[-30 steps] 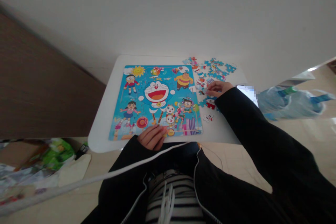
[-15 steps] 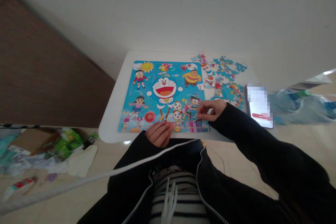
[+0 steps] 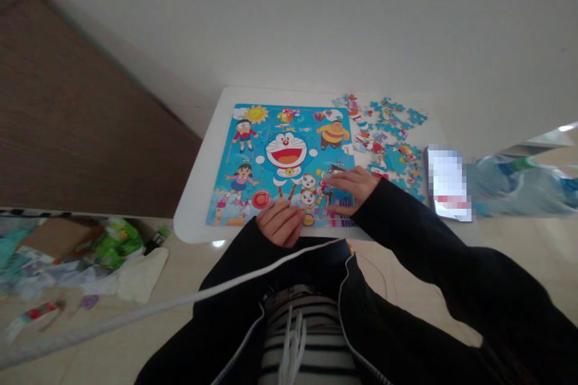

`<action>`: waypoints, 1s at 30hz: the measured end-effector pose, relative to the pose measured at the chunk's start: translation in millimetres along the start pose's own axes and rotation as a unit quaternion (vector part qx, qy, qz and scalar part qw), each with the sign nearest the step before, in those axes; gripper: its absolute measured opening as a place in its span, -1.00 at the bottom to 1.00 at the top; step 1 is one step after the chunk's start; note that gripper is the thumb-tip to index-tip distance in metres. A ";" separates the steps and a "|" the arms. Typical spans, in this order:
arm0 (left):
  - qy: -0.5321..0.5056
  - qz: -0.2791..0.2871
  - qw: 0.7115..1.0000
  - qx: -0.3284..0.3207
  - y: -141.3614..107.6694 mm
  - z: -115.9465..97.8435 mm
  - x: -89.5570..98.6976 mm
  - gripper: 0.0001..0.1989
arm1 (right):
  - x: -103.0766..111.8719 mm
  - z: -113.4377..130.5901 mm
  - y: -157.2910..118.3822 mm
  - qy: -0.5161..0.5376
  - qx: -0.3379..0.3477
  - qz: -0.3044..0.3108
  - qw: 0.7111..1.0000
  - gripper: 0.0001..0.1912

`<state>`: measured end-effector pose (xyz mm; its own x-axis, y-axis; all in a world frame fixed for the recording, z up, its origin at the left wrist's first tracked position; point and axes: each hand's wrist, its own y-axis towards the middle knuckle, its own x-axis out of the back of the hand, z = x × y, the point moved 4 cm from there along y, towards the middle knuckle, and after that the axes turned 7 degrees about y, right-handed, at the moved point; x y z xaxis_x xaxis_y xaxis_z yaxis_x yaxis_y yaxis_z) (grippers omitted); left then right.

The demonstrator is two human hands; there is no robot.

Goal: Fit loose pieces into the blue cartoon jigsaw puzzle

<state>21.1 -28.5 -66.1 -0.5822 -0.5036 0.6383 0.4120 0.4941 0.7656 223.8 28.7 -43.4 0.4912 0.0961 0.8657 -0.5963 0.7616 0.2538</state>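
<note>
A blue cartoon jigsaw puzzle (image 3: 244, 153) lies flat on the white table, its picture largely filled in. My left hand (image 3: 280, 224) rests over the puzzle's bottom edge near the middle, fingers stretched out together and thumb toward the right. On the lower right part of the puzzle is my right hand (image 3: 354, 186), its fingers extended and thumb apart, with nothing visible in it. It covers part of a cartoon figure there. Loose puzzle pieces (image 3: 388, 159) are spread beyond my right hand, beside the puzzle's right edge.
A phone (image 3: 448, 183) lies at the right of the white table (image 3: 194, 204), near plastic-wrapped bottles (image 3: 519, 183). A wall stands behind, and a brown wooden panel (image 3: 85, 108) is at the left. Bags and a cardboard box (image 3: 58, 237) sit on the floor. A white cord (image 3: 180, 301) crosses in front.
My right hand has gone from a pinch at the puzzle's lower right to spread fingers, slightly further left. My left hand has shifted slightly, and its fingers are straighter.
</note>
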 end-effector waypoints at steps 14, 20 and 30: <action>0.014 0.254 0.965 0.066 28.5 -0.7 -35.9 -0.68 | -10.4 13.3 8.0 0.091 -0.025 -0.007 0.996 -0.43; -0.006 0.249 0.966 0.071 20.8 4.9 -40.4 -0.65 | -17.4 6.3 6.9 0.253 -0.144 -0.013 0.957 -0.57; -0.020 0.185 0.981 0.050 25.7 0.4 -41.4 -0.62 | 9.5 -26.8 -18.9 0.367 -0.294 -0.117 0.875 -0.69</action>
<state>55.5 5.3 -72.8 -0.4326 -0.2493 0.8664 0.5302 0.7069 0.4682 256.7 32.4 -51.6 0.9604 0.1143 0.2542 -0.1007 0.9927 -0.0660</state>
